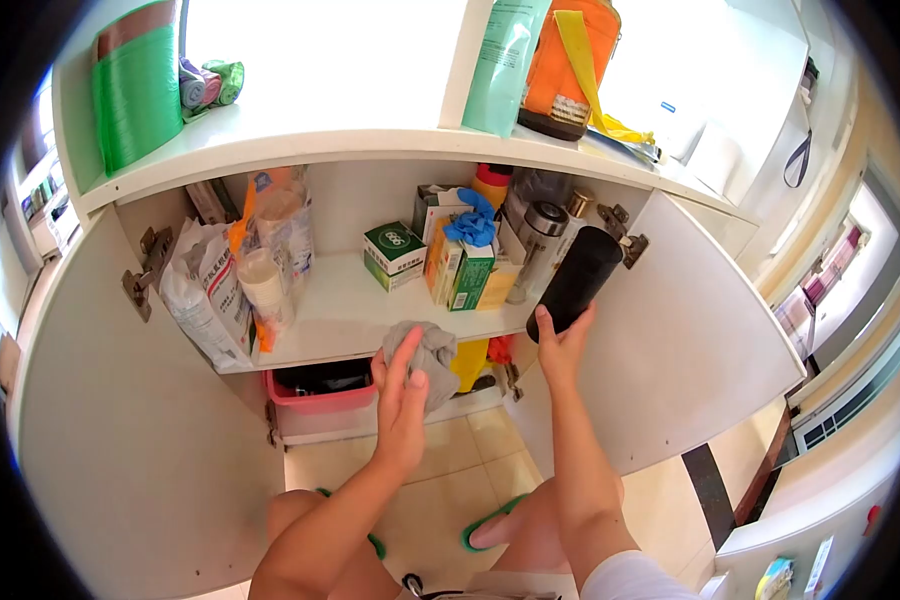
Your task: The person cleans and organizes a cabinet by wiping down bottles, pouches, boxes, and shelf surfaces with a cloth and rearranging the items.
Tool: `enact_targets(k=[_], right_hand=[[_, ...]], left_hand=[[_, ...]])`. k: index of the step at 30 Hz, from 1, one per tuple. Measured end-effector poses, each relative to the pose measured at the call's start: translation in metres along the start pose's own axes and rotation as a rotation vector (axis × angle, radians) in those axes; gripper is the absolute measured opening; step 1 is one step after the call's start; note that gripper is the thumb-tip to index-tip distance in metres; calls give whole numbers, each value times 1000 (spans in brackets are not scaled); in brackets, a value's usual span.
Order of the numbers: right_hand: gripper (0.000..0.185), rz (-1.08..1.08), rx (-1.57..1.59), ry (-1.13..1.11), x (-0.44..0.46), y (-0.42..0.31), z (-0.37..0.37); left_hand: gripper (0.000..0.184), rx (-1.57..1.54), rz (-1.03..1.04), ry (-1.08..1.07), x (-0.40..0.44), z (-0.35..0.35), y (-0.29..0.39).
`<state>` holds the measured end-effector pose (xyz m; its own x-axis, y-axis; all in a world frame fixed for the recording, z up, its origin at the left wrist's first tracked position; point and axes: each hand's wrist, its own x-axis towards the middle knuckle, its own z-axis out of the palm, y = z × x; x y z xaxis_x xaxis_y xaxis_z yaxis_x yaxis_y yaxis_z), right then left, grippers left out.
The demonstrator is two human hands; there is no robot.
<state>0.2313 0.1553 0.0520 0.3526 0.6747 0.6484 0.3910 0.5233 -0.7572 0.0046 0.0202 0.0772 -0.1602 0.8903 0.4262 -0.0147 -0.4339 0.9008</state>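
Note:
My left hand is closed on a crumpled grey cloth, held in front of the cabinet shelf. My right hand wraps round the lower end of a black cylindrical bottle, tilted at the shelf's right side. Behind that bottle stand a clear flask with a dark lid and another bottle with a gold cap. Left of them, small medicine boxes sit grouped with a blue glove on top. A green and white box stands beside the group.
Two cabinet doors, left and right, stand swung outward. Plastic bags and stacked paper cups fill the shelf's left side. Below is a pink bin. The counter above holds a green roll and an orange bag.

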Motion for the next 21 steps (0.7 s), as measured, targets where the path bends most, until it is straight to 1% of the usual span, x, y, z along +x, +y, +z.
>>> enact_targets(k=[1, 3, 4, 7, 8, 9, 11, 13, 14, 15, 16, 19, 21], right_hand=[[79, -33, -83, -10, 6, 7, 1], [80, -20, -84, -17, 13, 17, 5], [80, -5, -86, -21, 16, 20, 6], [81, -8, -86, -48, 23, 34, 10], [81, -5, -85, -49, 24, 40, 12], [82, -15, -104, -23, 25, 44, 15], [82, -22, -123, 0, 26, 52, 17], [81, 38, -80, 18, 28, 48, 18], [81, 41, -81, 17, 29, 46, 18], [81, -3, -91, 9, 31, 45, 17], [81, -47, -101, 2, 32, 45, 17], [83, -77, -129, -7, 33, 47, 16], [84, -63, -148, -19, 33, 48, 13]], left_hand=[[51, -1, 1, 3, 1, 0, -1], [54, -130, -51, 19, 2, 1, -3], [54, -129, -52, 19, 3, 1, -4], [51, -90, -35, 44, 4, -1, -3], [51, -29, -27, 34, 4, -3, 0], [51, 32, -20, 23, 5, -4, 1], [51, 41, -5, 26, 6, -5, 1], [52, 48, 9, 28, 7, -5, -3], [53, -80, -18, 53, 7, -4, -9], [54, -208, -44, 77, 7, -2, -10], [54, -209, -46, 76, 7, -2, -9], [53, -283, -71, 56, 6, 0, -4], [53, -311, -60, 62, 6, 0, -5]])
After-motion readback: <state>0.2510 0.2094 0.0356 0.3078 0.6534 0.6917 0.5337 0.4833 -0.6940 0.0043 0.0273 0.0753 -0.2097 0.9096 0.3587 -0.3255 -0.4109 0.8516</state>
